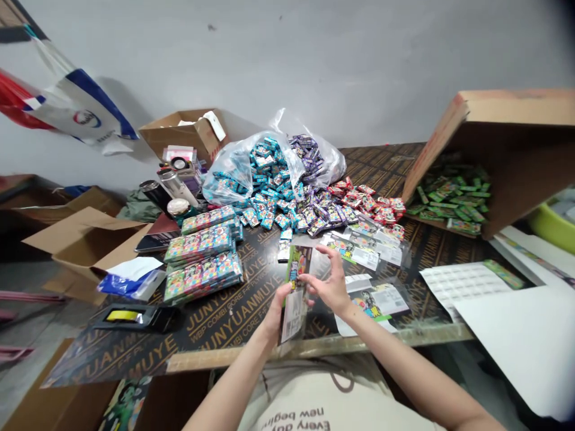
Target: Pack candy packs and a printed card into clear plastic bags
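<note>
Left grip holds the clear packet; right hand just beside.

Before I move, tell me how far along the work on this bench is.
Done-looking: the stacked bundles of printed packs at the left. In hand: the left hand grips a clear-sleeved card, with the right hand open at its edge. Left: the small blue and purple packets spilling from a clear plastic bag, the red packets, and the green packets under the tipped carton.

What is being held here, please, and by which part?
The left hand holds a clear plastic packet with green card by its left edge; right hand's contact is unclear.
</note>
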Available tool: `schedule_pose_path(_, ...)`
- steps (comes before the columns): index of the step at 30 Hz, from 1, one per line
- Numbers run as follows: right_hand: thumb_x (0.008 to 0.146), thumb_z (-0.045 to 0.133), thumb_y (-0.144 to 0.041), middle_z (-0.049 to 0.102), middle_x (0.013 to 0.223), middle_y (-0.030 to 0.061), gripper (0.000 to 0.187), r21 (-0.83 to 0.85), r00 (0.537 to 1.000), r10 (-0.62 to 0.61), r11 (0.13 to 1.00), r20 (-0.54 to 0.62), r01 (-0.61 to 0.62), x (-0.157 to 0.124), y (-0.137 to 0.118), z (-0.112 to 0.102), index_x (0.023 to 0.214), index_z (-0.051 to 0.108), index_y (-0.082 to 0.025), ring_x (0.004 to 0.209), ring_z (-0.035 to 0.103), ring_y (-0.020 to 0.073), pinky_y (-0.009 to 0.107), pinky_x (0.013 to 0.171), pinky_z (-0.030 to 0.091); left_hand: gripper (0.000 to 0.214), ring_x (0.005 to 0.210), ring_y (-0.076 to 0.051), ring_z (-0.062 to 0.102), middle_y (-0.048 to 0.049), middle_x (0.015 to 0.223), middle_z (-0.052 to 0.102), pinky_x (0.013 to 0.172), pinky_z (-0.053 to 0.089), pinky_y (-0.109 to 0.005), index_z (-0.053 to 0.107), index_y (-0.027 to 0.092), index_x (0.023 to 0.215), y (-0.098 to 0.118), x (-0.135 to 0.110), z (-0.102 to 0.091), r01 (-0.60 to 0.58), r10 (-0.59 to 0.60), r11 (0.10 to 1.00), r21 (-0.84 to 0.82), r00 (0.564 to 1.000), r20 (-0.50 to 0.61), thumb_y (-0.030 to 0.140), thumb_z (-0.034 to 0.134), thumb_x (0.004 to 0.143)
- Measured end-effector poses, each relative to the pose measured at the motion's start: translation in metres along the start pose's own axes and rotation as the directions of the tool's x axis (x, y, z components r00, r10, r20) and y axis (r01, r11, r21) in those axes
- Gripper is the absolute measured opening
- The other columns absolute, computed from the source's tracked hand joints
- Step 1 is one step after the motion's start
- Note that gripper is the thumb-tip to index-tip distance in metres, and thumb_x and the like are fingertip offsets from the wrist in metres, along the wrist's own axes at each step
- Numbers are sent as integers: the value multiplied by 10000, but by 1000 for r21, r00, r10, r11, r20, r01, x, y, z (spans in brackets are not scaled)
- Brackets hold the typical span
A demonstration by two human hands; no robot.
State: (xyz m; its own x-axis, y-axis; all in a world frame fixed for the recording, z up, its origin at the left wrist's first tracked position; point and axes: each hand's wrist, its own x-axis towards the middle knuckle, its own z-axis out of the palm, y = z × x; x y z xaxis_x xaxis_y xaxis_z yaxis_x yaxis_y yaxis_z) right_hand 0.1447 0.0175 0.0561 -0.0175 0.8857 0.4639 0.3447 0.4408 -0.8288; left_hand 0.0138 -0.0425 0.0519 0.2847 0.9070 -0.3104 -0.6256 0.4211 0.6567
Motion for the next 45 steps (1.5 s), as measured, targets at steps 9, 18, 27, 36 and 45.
schedule_pose_path(9,644,696,-425,564,674,5,306,-14,744,-168,973,647,232,40,-2,-25,623,556,-154,728,495,156,303,762,328,523,894,-208,577,-73,1054,625,776,411,-287,544,172,1153,7,-7,-19,-8,-12,972,234,997,82,333,633,663)
schedule_pose_path(18,614,718,-387,601,869,5,620,112,695,-44,992,717,-53,44,6,-28,1168,493,-222,775,542,155,300,782,394,334,563,-112,540,-23,746,657,562,388,-212,638,129,930,7,-11,-19,95,-59,961,260,988,-142,307,671,648)
schedule_pose_path(27,668,668,-368,664,866,42,440,374,660,262,653,705,-658,7,19,-3,1052,550,-189,768,626,174,301,689,490,301,573,-136,556,-32,664,652,568,404,-223,654,97,795,15,-6,-22,-35,117,886,462,982,-151,382,602,712)
schedule_pose_path(36,605,720,-313,646,717,-11,497,302,518,275,561,810,-771,-6,26,-1,1045,521,-193,600,605,126,222,521,481,323,521,-125,540,-12,612,627,524,414,-217,621,105,723,12,7,-33,-167,328,784,598,929,-170,419,550,751)
schedule_pose_path(45,585,722,-340,638,833,4,435,391,747,329,692,578,-607,-7,32,-5,969,582,-189,730,585,157,262,656,456,279,754,-202,614,-52,830,674,699,485,-302,634,133,886,0,8,-40,-146,212,803,579,976,-49,309,654,671)
